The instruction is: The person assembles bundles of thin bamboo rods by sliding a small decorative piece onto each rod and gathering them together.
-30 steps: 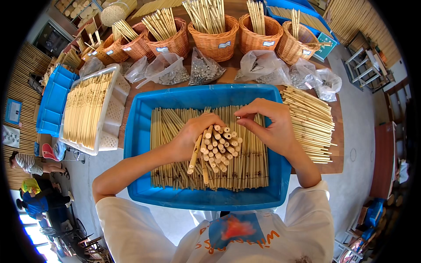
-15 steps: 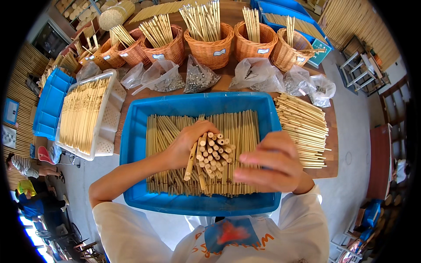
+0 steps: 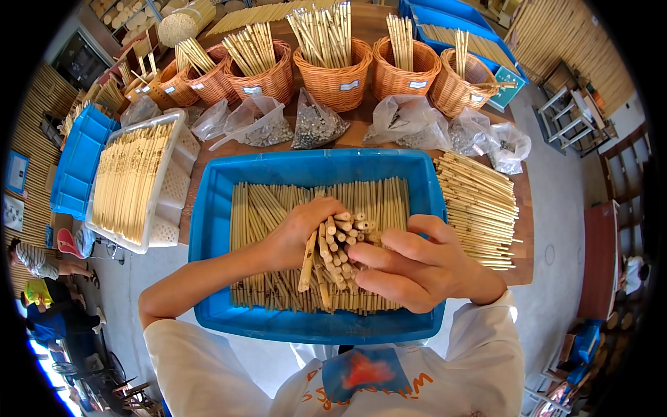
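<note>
My left hand [image 3: 302, 224] is wrapped round a bundle of thin bamboo sticks [image 3: 339, 258], their cut ends facing up toward me. A couple of sticks at the bundle's near left side splay away from the rest. My right hand [image 3: 420, 264] is at the bundle's right side, fingers bent and apart, with the fingertips touching the stick ends. Its thumb is mostly hidden. Both hands are above a blue plastic tub [image 3: 316, 332], where many similar sticks [image 3: 260, 208] lie in rows and a few lie slanted.
Wicker baskets [image 3: 333, 76] holding upright sticks line the table's far side. Clear bags of small metallic-looking pieces [image 3: 316, 121] lie before them. Loose sticks [image 3: 479, 208] lie right of the tub; a white crate [image 3: 135, 184] of sticks stands left. Other people [image 3: 45, 267] are far left.
My right hand has come left and inward, from beside the bundle to touching its stick ends. My left hand keeps its grip, and the sticks have shifted and spread slightly.
</note>
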### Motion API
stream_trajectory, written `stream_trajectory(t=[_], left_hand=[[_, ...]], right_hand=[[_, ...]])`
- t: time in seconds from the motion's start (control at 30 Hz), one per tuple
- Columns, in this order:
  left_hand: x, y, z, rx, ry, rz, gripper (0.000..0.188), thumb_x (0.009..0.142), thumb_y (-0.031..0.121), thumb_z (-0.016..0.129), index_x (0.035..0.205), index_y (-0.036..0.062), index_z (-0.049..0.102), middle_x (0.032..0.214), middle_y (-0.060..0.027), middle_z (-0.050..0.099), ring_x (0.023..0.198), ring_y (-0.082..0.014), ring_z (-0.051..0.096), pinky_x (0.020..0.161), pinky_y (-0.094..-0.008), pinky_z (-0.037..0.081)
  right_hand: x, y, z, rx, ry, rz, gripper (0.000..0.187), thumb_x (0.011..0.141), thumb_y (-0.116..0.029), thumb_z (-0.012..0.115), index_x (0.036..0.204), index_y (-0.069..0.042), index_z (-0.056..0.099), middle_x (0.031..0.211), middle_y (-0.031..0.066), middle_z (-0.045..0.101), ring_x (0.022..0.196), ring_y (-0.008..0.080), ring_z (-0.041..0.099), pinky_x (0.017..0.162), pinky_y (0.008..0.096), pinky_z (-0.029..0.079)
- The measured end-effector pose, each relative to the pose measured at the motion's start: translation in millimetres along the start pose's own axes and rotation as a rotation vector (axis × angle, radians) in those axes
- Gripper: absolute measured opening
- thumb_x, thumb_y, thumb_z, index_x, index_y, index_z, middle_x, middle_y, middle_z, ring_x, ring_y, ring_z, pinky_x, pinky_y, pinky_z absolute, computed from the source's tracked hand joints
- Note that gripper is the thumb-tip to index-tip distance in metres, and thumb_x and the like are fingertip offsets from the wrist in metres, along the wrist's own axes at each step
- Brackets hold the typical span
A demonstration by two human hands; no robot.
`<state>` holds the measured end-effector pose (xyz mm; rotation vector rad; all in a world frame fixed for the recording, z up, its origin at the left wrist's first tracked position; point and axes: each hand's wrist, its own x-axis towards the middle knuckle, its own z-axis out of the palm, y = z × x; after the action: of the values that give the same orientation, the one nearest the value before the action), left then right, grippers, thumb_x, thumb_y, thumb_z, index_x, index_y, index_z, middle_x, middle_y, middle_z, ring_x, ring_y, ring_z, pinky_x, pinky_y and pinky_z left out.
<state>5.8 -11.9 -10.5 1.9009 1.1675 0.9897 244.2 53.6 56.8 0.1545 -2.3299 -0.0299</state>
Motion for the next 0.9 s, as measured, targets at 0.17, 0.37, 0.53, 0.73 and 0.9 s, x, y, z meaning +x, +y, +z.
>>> stream_trajectory(t=[0.17, 0.37, 0.53, 0.73, 0.9], left_hand=[[2, 2, 1, 0.053, 0.006, 0.070, 0.030, 0.075, 0.012, 0.078, 0.099, 0.0051, 0.062, 0.093, -0.0078, 0.065, 0.086, -0.0273, 0.063, 0.077, -0.0369, 0.052], [2, 2, 3, 0.069, 0.004, 0.031, 0.026, 0.076, 0.010, 0.077, 0.097, 0.0055, 0.062, 0.093, -0.0078, 0.065, 0.087, -0.0267, 0.063, 0.077, -0.0366, 0.052], [3, 2, 3, 0.056, -0.008, 0.054, 0.025, 0.077, 0.009, 0.076, 0.098, 0.0052, 0.063, 0.094, -0.0082, 0.066, 0.087, -0.0267, 0.063, 0.079, -0.0359, 0.052], [4, 0, 3, 0.061, -0.027, 0.060, 0.026, 0.077, 0.010, 0.076, 0.100, 0.0048, 0.063, 0.095, -0.0089, 0.066, 0.090, -0.0273, 0.063, 0.081, -0.0363, 0.051], [7, -3, 5, 0.093, -0.015, 0.065, 0.037, 0.074, 0.013, 0.080, 0.105, 0.0049, 0.061, 0.097, -0.0107, 0.063, 0.092, -0.0320, 0.060, 0.084, -0.0397, 0.049]], right_hand=[[-2, 3, 3, 0.076, 0.018, -0.038, 0.025, 0.087, -0.018, 0.072, 0.110, -0.012, 0.064, 0.107, 0.0026, 0.075, 0.086, 0.0173, 0.052, 0.077, 0.0340, 0.042], [-2, 6, 4, 0.054, 0.069, -0.111, 0.020, 0.086, -0.016, 0.073, 0.104, -0.010, 0.068, 0.099, 0.0034, 0.076, 0.080, 0.0170, 0.049, 0.076, 0.0327, 0.043], [-1, 5, 5, 0.085, 0.112, -0.123, 0.014, 0.084, -0.015, 0.075, 0.096, -0.009, 0.071, 0.094, 0.0035, 0.077, 0.079, 0.0169, 0.049, 0.072, 0.0302, 0.043], [-2, 3, 0, 0.126, 0.173, -0.099, 0.016, 0.080, -0.010, 0.074, 0.094, -0.003, 0.068, 0.097, 0.0066, 0.073, 0.081, 0.0179, 0.053, 0.066, 0.0290, 0.048], [-7, 6, -30, 0.114, 0.461, -0.040, 0.017, 0.081, -0.019, 0.079, 0.095, -0.014, 0.069, 0.095, -0.0016, 0.079, 0.072, 0.0140, 0.043, 0.059, 0.0257, 0.033]])
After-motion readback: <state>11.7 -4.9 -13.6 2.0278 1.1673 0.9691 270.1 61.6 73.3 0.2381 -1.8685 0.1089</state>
